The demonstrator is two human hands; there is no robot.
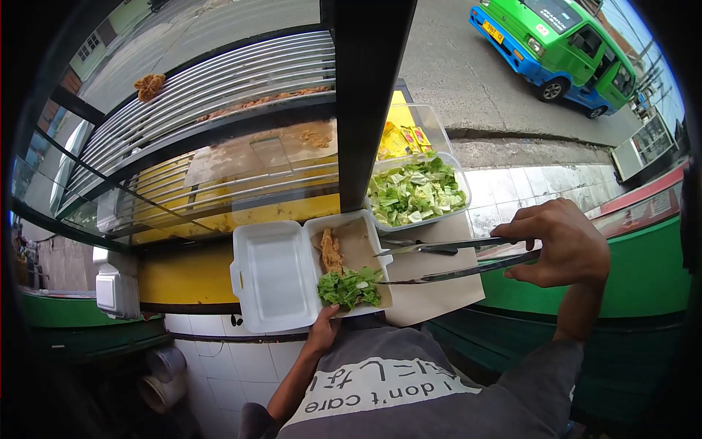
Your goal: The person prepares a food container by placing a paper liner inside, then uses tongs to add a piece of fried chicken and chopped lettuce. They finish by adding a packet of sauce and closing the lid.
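Note:
My right hand (561, 245) is closed around the handle end of metal tongs (468, 272). The tongs' arms are apart; the lower tip reaches the edge of the chopped lettuce (349, 288), the upper one is over the box's right side. That lettuce lies in the near part of an opened white foam takeaway box (270, 274), beside a piece of fried chicken (331, 250). My left hand (322, 331) grips the box's near rim, thumb on top and the other fingers mostly hidden. Brown paper (439, 296) lies under the box's right side.
A clear tub of cut lettuce (418, 192) stands behind the box, with yellow sachets (404, 140) in another container beyond. A dark post (373, 95) rises by a glass display case with racks (219, 80). Stacked foam boxes (117, 293) stand left. A green van (563, 44) is on the road.

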